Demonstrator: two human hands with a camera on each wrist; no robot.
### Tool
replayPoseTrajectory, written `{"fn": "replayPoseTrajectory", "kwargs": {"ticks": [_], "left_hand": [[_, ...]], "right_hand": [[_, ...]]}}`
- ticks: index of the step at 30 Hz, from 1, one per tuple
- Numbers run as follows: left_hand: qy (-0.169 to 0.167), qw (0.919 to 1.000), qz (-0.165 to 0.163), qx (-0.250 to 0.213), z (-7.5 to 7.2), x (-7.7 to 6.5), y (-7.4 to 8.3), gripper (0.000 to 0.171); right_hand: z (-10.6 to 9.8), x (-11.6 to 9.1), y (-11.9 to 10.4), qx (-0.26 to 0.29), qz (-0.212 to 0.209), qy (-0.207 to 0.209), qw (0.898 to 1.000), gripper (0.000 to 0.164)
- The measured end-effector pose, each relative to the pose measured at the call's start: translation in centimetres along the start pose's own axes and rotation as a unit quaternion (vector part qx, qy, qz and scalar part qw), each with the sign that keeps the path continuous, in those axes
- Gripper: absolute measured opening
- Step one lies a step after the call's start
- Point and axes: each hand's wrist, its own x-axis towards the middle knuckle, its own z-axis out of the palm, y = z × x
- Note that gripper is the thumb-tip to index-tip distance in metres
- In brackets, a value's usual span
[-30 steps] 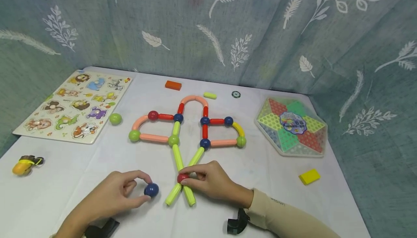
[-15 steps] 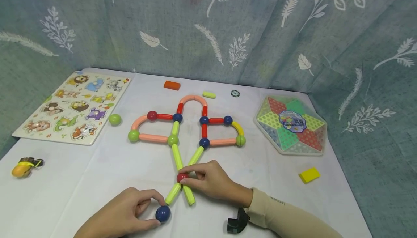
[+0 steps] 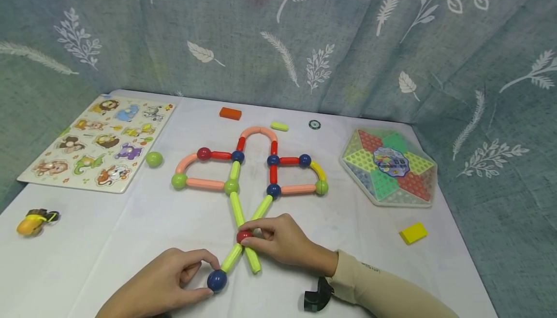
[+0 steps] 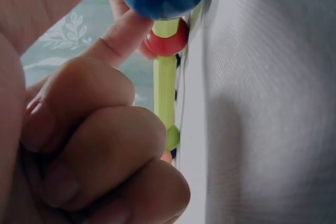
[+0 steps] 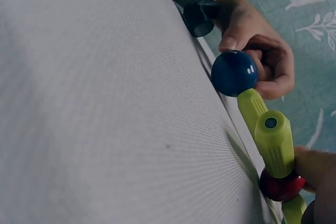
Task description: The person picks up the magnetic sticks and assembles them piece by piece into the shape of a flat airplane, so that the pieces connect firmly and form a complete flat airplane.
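Observation:
My left hand pinches a dark blue ball between thumb and forefinger, its other fingers curled in. The ball sits at the lower end of a yellow-green stick, which runs up to a red ball. Thumb and forefinger of my right hand grip that red ball, where several yellow-green sticks meet. A second short stick points toward the right wrist camera with a bare round tip. Above, the sticks join a flower-like outline of balls, straight rods and curved pink rods.
An animal puzzle board lies at left, with a loose green ball beside it. At right are a hexagonal game box and a yellow block. An orange block and a small green stick lie at the back.
My left hand has carried the blue ball right and toward me, onto the end of the lower left stick. My right hand has stayed on the red ball.

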Motion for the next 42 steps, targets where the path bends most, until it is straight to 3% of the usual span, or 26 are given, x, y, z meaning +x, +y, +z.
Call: {"fn": "replayPoseTrajectory", "kwargs": {"ticks": [9, 15, 19, 21, 23, 26, 28, 30, 32, 36, 42], "left_hand": [[-0.062, 0.9947, -0.080, -0.023, -0.2, 0.5, 0.2, 0.030], [-0.062, 0.9957, -0.067, -0.016, -0.8, 0.6, 0.2, 0.028], [-0.003, 0.9971, -0.073, 0.022, -3.0, 1.0, -0.9, 0.026], [0.056, 0.9922, -0.096, 0.057, -5.0, 1.5, -2.1, 0.025], [0.129, 0.9796, -0.120, 0.098, -7.3, 2.1, -3.8, 0.025], [0.223, 0.9510, -0.159, 0.143, -10.8, 3.1, -7.0, 0.028], [0.263, 0.9323, -0.185, 0.165, -12.7, 3.6, -9.1, 0.036], [0.273, 0.9196, -0.218, 0.180, -14.2, 4.1, -11.0, 0.048], [0.268, 0.9122, -0.244, 0.191, -15.0, 4.5, -12.5, 0.059], [0.239, 0.9121, -0.268, 0.197, -15.1, 4.9, -13.9, 0.068], [0.239, 0.9164, -0.267, 0.179, -14.4, 5.8, -14.0, 0.064]], "right_hand": [[0.0, 0.0, -0.1, 0.002, -0.006, 0.004, 1.000, 0.027], [0.0, 0.0, 0.0, 0.002, -0.005, 0.005, 1.000, 0.026], [-0.2, 0.0, -0.1, 0.002, -0.008, 0.009, 1.000, 0.026], [-0.3, 0.0, -0.1, 0.003, -0.009, 0.010, 1.000, 0.026], [-0.3, 0.0, -0.1, 0.007, -0.012, 0.008, 1.000, 0.026], [-0.2, -0.1, 0.1, 0.015, -0.015, -0.001, 1.000, 0.027], [-0.1, -0.1, 0.3, 0.022, -0.014, -0.008, 1.000, 0.027], [0.0, -0.1, 0.5, 0.026, -0.008, -0.014, 1.000, 0.028], [0.0, 0.0, 0.6, 0.028, -0.003, -0.021, 0.999, 0.029], [-0.1, 0.0, 0.5, 0.023, 0.000, -0.030, 0.999, 0.030], [-0.6, 0.0, 0.2, 0.008, -0.013, -0.022, 1.000, 0.029]]}}
